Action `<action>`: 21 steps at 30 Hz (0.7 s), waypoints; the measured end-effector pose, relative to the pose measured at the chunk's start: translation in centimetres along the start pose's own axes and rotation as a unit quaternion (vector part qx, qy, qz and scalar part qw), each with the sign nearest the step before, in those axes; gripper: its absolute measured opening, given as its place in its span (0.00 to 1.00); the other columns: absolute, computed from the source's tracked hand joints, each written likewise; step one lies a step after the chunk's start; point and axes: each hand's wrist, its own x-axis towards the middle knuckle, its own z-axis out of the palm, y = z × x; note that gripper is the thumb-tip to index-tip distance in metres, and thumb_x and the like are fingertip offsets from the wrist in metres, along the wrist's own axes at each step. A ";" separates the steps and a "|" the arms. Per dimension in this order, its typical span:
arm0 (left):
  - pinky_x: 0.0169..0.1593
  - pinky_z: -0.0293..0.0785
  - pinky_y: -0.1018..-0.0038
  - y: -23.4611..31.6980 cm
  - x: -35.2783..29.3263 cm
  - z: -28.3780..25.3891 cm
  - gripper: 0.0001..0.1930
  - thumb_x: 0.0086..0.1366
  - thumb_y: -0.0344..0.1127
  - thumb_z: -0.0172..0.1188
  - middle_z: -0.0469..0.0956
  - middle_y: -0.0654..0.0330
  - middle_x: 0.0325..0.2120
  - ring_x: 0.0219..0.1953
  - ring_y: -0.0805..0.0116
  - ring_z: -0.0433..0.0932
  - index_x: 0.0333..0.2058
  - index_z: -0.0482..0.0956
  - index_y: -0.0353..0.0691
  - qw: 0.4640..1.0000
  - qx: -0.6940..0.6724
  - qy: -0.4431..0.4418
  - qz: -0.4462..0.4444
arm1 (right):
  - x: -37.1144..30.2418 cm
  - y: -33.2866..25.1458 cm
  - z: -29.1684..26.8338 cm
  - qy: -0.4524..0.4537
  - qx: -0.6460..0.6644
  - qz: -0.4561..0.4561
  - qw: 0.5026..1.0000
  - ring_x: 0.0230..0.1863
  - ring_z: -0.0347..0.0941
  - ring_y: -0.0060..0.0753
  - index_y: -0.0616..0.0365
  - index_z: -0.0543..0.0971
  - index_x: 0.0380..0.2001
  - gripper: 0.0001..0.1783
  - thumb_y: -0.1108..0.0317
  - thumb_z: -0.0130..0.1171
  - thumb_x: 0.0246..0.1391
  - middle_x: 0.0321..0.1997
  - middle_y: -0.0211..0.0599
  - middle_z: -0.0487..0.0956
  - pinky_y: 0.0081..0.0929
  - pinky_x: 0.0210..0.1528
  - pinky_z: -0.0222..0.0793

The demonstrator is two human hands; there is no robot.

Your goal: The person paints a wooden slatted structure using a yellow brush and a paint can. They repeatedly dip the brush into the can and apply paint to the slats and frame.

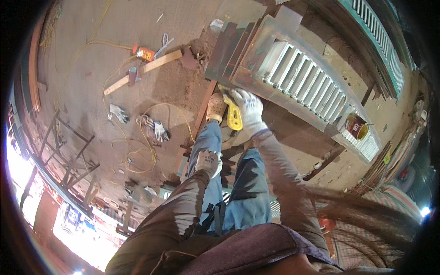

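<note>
My right hand (247, 109), in a white knit glove with printing on its back, is closed on a yellow hand tool (234, 114) with a slotted grip. The tool's working end is at the near left corner of a grey metal louvered panel (306, 79) and I cannot make it out. My left hand (208, 162), gloved too, rests on my left leg (206, 137), fingers bent loosely over it and holding nothing. Beside the tool, my left foot in a tan perforated shoe (216, 107) stands by a reddish metal bar (203, 110).
A paint can (356, 127) stands on the panel's right end. Teal louvered panels (378, 36) lie at far right. On the floor at left are a wooden strip (144, 71), an orange-red tool (143, 53), loose gloves (118, 113) and a looping yellow cord (153, 153). Metal frames (73, 151) stand farther left.
</note>
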 end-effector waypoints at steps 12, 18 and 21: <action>0.48 0.68 0.59 0.5 -0.3 1.9 0.13 0.58 0.41 0.53 0.81 0.61 0.38 0.46 0.61 0.76 0.40 0.80 0.48 0.999 0.015 0.015 0.028 | 11.5 8.7 -6.7 0.215 -0.065 0.050 0.973 0.51 0.73 0.43 0.49 0.72 0.54 0.25 0.73 0.53 0.50 0.49 0.38 0.76 0.36 0.52 0.68; 0.49 0.68 0.60 0.8 -0.3 2.3 0.13 0.58 0.40 0.53 0.82 0.62 0.37 0.45 0.60 0.77 0.39 0.81 0.49 1.000 0.009 -0.014 -0.021 | 0.7 0.4 2.0 0.130 -0.139 -0.055 0.980 0.55 0.68 0.45 0.49 0.71 0.56 0.27 0.65 0.53 0.49 0.56 0.38 0.70 0.41 0.53 0.67; 0.51 0.67 0.60 0.9 -0.2 2.5 0.14 0.58 0.41 0.53 0.81 0.61 0.40 0.48 0.61 0.76 0.42 0.80 0.50 1.000 0.010 0.011 0.000 | -6.0 -1.3 4.4 0.093 0.036 -0.026 0.995 0.49 0.73 0.39 0.47 0.75 0.49 0.22 0.61 0.57 0.48 0.48 0.33 0.76 0.37 0.52 0.70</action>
